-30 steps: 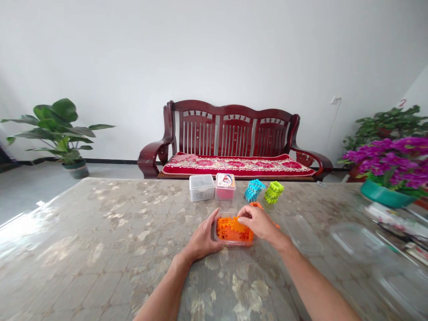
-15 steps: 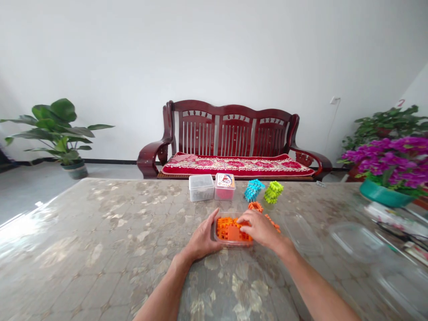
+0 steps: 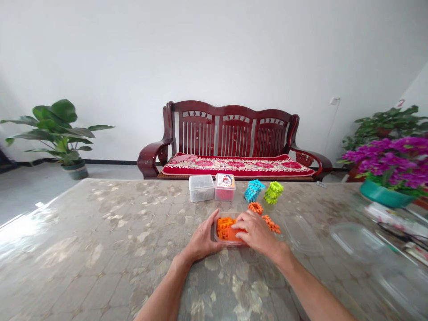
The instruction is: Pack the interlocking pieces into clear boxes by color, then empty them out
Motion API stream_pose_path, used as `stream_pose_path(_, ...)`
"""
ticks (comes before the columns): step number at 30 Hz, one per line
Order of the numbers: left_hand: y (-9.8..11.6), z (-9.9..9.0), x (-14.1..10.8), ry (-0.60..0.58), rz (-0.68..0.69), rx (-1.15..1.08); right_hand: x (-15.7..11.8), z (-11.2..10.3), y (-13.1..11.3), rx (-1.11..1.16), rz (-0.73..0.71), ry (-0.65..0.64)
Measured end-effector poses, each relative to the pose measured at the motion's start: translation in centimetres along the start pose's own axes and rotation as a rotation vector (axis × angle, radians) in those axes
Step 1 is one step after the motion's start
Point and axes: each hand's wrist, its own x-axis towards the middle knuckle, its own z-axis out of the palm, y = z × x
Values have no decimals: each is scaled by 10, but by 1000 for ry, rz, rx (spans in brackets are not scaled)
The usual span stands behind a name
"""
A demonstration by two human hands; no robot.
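Note:
A clear plastic container (image 3: 230, 243) stands on the table in front of me, partly filled with orange interlocking building blocks (image 3: 225, 226). My left hand (image 3: 203, 234) grips its left side, thumb at the near corner and fingers along the wall. Over the right half of the container, my right hand (image 3: 254, 231) has its fingers bent down onto an orange building block (image 3: 236, 233); the fingertips are partly hidden. Just beyond this hand lie an orange block ring (image 3: 256, 207) and a flat orange piece of joined blocks (image 3: 271, 224).
Behind stand a translucent box (image 3: 201, 188), a labelled box with pink contents (image 3: 225, 188), a blue block stack (image 3: 254, 191) and a green one (image 3: 273, 192). Clear lids (image 3: 357, 240) lie to the right, near a teal flower pot (image 3: 384, 194). A wooden bench (image 3: 234, 109) is beyond the table.
My right hand has shifted slightly left and deeper over the container, uncovering more of the flat orange piece beside it. My left hand and the container have stayed in place.

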Motion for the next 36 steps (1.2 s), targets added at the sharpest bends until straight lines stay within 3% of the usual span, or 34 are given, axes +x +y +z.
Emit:
stream_pose_path(7, 0, 0, 0, -8, -19, 9, 0, 4, 3, 131, -1, 0)
stream_pose_path(10, -1, -1, 0, -5, -13, 4, -3, 3, 8, 179, 48, 71)
stream_pose_path(13, -1, -1, 0, -22, -11, 3, -6, 3, 14, 118, 102, 120)
stream_pose_path(23, -3, -2, 0, -19, -7, 6, -7, 3, 11, -92, 99, 68)
stream_pose_path(30, -5, 0, 1, -11, 23, 14, -7, 6, 2, -82, 181, 69)
stream_pose_path(36, -4, 0, 1, -14, 12, 8, -9, 7, 14, 40, 202, 219)
